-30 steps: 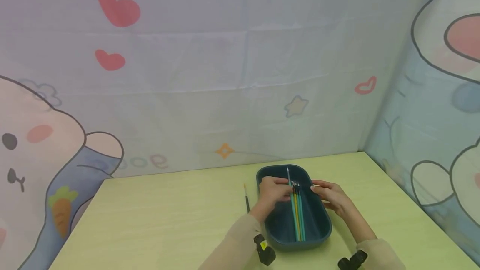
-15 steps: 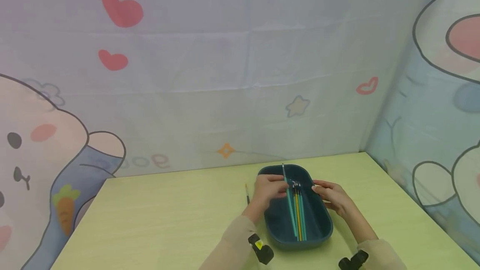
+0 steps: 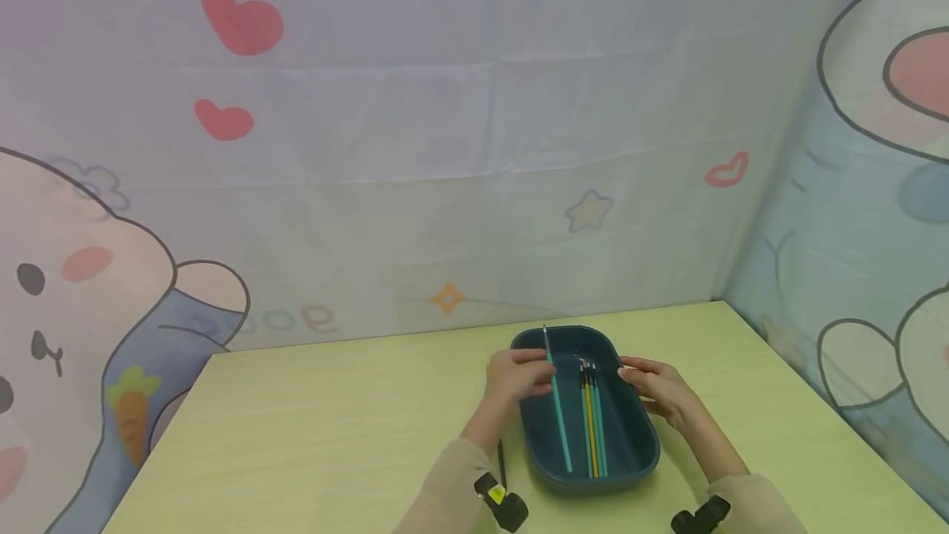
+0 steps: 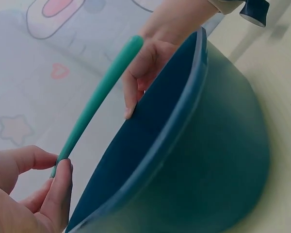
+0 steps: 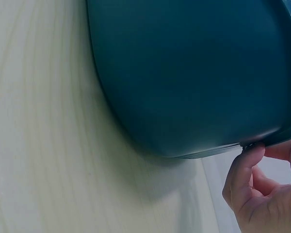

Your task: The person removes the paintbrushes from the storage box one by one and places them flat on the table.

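A teal paintbrush (image 3: 560, 419) is pinched between the thumb and fingers of my left hand (image 3: 510, 377), above the left side of a dark blue-green tray (image 3: 632, 427). Its bristle end points away and its handle end points towards me; the left wrist view shows the green handle (image 4: 99, 99) rising from the fingertips. My right hand (image 3: 661, 392) grips the tray's right rim, as the right wrist view also shows at the tray wall (image 5: 199, 73). Several teal and yellow paintbrushes (image 3: 593, 427) lie side by side inside the tray.
A dark-handled paintbrush (image 3: 502, 464) lies on the table (image 3: 334, 427) left of the tray, partly hidden by the left arm. A patterned cloth (image 3: 415, 147) hangs behind the table and along the right. Both wrists carry small black cameras.
My left hand has moved left with the teal paintbrush, away from the other brushes in the tray. Its forearm now covers more of the dark-handled paintbrush. My right hand stays at the rim.
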`<state>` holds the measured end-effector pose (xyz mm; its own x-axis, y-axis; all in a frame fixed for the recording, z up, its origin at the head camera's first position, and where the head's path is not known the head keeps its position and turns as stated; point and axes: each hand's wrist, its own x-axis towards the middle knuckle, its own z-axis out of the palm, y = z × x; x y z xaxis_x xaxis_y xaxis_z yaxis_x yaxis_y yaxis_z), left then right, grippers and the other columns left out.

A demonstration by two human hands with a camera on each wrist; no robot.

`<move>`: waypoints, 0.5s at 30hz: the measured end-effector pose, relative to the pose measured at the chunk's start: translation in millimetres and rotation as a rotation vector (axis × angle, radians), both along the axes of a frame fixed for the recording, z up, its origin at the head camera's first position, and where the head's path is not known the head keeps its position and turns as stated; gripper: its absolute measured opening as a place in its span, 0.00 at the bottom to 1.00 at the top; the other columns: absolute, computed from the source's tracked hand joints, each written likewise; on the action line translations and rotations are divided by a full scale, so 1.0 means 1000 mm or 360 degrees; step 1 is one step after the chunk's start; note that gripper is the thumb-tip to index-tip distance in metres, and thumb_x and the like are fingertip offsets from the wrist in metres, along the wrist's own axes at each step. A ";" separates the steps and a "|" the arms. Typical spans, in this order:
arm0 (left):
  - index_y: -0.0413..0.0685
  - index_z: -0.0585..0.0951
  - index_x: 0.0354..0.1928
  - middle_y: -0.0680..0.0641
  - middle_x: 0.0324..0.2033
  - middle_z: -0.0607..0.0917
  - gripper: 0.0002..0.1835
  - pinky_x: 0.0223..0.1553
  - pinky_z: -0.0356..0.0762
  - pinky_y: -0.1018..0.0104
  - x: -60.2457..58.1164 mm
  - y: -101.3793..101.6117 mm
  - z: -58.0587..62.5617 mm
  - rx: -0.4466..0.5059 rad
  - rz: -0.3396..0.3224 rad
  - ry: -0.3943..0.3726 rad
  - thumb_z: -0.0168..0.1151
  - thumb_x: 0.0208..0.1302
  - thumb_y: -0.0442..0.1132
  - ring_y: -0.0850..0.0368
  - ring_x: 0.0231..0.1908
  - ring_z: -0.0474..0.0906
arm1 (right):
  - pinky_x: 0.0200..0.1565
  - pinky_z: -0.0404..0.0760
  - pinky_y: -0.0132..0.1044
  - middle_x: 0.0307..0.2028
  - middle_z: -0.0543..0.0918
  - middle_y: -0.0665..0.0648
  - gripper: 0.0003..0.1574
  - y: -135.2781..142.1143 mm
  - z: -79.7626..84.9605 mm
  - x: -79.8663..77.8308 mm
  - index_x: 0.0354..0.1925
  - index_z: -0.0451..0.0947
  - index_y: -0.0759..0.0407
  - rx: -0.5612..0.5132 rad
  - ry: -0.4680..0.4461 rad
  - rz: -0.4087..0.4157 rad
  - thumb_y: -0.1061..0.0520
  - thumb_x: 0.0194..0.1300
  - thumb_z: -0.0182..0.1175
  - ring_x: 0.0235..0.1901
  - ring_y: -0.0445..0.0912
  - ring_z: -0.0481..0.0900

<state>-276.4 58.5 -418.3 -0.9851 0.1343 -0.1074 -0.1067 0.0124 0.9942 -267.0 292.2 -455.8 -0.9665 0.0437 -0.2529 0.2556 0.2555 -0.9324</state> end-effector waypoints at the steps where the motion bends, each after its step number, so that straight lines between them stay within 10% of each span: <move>1: 0.37 0.80 0.46 0.38 0.38 0.84 0.19 0.30 0.84 0.67 0.000 -0.001 -0.001 0.0000 0.0002 0.0003 0.63 0.48 0.31 0.55 0.27 0.84 | 0.42 0.81 0.36 0.61 0.66 0.68 0.36 0.000 0.000 0.000 0.65 0.58 0.61 -0.0001 0.0002 0.0006 0.47 0.63 0.52 0.49 0.46 0.77; 15: 0.30 0.77 0.48 0.33 0.41 0.82 0.21 0.31 0.84 0.67 0.012 -0.021 0.008 0.0060 -0.0005 0.0000 0.60 0.49 0.29 0.54 0.31 0.84 | 0.43 0.81 0.37 0.62 0.65 0.68 0.40 0.000 0.000 0.001 0.65 0.58 0.61 -0.0012 0.0001 0.0008 0.43 0.60 0.55 0.50 0.48 0.76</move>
